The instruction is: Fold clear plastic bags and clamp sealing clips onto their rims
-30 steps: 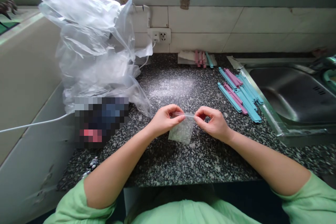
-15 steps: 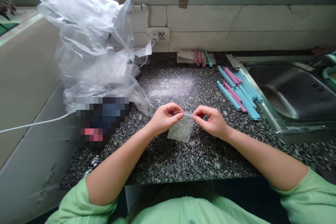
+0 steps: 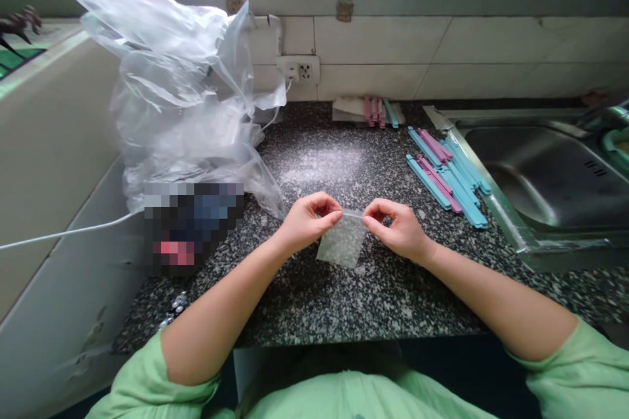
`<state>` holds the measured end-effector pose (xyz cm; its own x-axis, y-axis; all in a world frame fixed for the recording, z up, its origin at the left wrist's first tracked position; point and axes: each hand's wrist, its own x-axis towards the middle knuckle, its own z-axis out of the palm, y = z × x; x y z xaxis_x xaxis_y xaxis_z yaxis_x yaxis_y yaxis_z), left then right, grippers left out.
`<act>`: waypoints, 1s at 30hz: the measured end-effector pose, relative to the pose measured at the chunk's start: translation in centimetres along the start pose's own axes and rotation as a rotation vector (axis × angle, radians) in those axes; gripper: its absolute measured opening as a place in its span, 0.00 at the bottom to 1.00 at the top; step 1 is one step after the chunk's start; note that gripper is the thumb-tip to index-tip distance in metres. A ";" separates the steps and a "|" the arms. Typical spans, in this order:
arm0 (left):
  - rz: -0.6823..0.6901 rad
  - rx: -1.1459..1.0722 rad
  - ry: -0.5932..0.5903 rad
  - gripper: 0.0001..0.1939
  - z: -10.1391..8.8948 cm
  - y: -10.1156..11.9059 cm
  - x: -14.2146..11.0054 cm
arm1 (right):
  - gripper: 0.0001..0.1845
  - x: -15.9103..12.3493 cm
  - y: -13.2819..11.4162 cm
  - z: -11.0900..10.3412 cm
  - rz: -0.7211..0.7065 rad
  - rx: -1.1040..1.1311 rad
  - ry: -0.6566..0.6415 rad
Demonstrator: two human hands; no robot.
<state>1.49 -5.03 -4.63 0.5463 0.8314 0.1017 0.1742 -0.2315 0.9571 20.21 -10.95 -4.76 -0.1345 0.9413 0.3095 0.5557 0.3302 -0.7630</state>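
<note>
A small clear plastic bag (image 3: 343,242) hangs between my two hands over the speckled counter. Thumb and fingers of my left hand (image 3: 310,219) pinch its upper left corner. At the upper right corner, my right hand (image 3: 396,228) holds it in the same kind of pinch. The top edge is stretched nearly level, and the speckled stone shows through the bag. To the right of my hands lies a loose pile of blue and pink bag sealing clips (image 3: 445,173).
A large crumpled clear plastic bag (image 3: 181,105) stands at the left, behind a blurred-out dark object (image 3: 196,229) and a white cable (image 3: 69,234). More pink and blue clips (image 3: 376,111) lie by the wall, below a socket (image 3: 299,70). A steel sink (image 3: 555,170) is at the right.
The view has tipped up slightly. Both hands keep their pinch on the small bag, its lower end has swung a little to the right, and the clips have not moved.
</note>
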 end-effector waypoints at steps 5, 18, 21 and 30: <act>-0.039 -0.036 0.017 0.07 0.0 0.0 0.0 | 0.06 0.0 0.1 -0.1 -0.026 -0.011 0.015; -0.037 -0.035 0.002 0.07 -0.2 0.1 0.0 | 0.06 0.0 0.1 -0.1 -0.029 0.008 -0.006; -0.029 -0.024 0.008 0.07 0.0 0.1 0.0 | 0.06 0.0 0.1 -0.1 -0.038 0.018 0.013; -0.102 0.019 -0.072 0.08 0.1 0.2 -0.1 | 0.07 0.2 -0.3 -0.2 0.021 0.053 0.098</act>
<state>1.49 -5.23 -4.47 0.5820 0.8130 -0.0161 0.2469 -0.1578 0.9561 20.21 -10.89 -4.37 -0.0409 0.9376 0.3453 0.5133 0.3162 -0.7978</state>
